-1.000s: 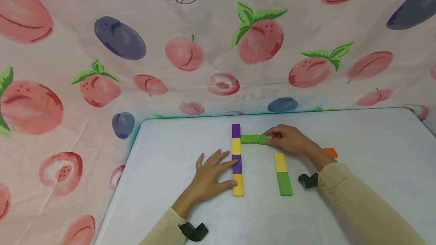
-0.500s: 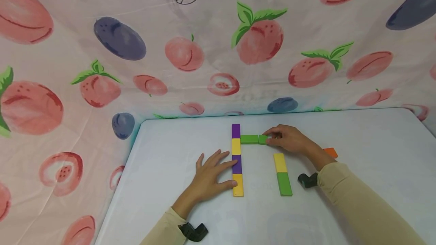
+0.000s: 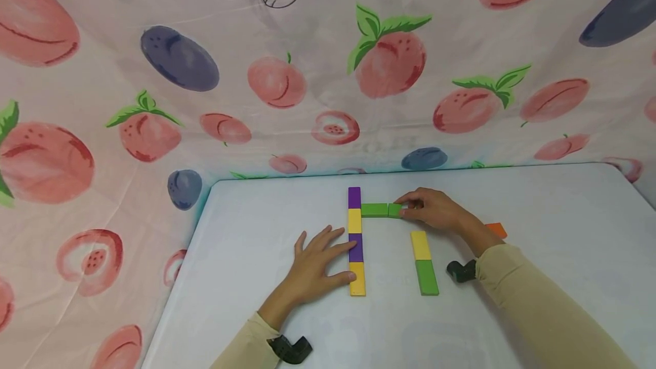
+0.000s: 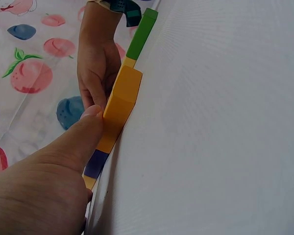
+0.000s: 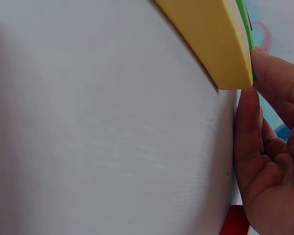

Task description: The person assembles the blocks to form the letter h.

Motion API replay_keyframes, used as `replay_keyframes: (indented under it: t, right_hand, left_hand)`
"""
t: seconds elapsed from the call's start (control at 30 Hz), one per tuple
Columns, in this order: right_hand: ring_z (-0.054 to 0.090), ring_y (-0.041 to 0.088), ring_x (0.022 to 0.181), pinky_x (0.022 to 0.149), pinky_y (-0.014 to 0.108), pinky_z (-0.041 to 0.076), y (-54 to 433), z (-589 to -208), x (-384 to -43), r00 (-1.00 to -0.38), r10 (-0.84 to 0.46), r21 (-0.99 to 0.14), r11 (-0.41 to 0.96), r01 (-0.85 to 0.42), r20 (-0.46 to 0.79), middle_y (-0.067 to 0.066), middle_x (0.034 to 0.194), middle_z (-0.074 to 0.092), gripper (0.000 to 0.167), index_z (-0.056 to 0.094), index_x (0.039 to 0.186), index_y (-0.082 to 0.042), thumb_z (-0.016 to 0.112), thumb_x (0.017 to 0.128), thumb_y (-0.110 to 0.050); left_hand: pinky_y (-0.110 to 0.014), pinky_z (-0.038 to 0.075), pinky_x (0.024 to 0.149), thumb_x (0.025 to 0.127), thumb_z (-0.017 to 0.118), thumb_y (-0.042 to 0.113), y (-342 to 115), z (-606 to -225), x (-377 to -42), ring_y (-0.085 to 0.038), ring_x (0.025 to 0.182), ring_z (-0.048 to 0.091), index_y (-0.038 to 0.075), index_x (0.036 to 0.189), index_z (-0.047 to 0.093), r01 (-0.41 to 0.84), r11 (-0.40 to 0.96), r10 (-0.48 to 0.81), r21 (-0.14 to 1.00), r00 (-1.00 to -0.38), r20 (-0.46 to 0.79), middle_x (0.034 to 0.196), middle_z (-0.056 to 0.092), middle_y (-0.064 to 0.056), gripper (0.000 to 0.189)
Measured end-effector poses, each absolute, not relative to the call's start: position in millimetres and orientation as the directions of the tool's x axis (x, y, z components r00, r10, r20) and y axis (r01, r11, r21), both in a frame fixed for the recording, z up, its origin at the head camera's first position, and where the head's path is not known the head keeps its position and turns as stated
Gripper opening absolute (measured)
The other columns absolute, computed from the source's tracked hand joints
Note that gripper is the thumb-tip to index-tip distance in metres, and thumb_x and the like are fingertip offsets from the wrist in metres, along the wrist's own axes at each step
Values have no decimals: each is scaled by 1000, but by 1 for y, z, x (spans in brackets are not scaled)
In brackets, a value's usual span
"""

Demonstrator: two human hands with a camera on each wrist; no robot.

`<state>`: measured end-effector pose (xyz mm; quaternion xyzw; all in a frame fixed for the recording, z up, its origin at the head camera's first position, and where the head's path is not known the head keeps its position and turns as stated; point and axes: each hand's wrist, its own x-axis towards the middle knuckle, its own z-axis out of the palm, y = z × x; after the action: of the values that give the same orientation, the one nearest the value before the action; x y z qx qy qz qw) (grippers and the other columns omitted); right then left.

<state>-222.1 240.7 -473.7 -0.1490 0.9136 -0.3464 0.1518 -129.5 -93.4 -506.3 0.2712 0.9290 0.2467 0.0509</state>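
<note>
Flat coloured blocks lie in rows on a white table. A column alternates purple [image 3: 355, 197] and yellow, ending in an orange-yellow block [image 3: 357, 288] nearest the person. My left hand [image 3: 308, 272] has its fingers spread, one fingertip on the lower purple block [image 3: 356, 254] and the thumb against the orange-yellow one. From the column's upper part a green block [image 3: 374, 210] runs rightward. My right hand [image 3: 437, 209] pinches a second green block [image 3: 394, 210] at its right end, close beside the first; the fingers partly hide it.
Right of the column, a yellow block [image 3: 421, 245] and a green block [image 3: 427, 279] form a short, slightly slanted row, just below my right hand. An orange block [image 3: 497, 230] lies partly behind the right wrist. A fruit-printed cloth [image 3: 287, 16] rises behind the white table [image 3: 246, 209].
</note>
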Motion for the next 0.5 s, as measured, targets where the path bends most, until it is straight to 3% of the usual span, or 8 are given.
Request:
replay_keyframes:
  t: [0.5]
  right_hand:
    - [51, 17, 91, 80, 33, 43, 242, -474, -223, -906, -379, -687, 710, -155, -187, 3, 101, 62, 35, 72, 127, -14, 70, 97, -32]
  left_hand:
    - [-68, -1, 121, 91, 65, 64, -93, -506, -130, -22, 158, 22, 40, 149, 52, 479, 738, 528, 476, -849, 36, 165, 37, 7, 64]
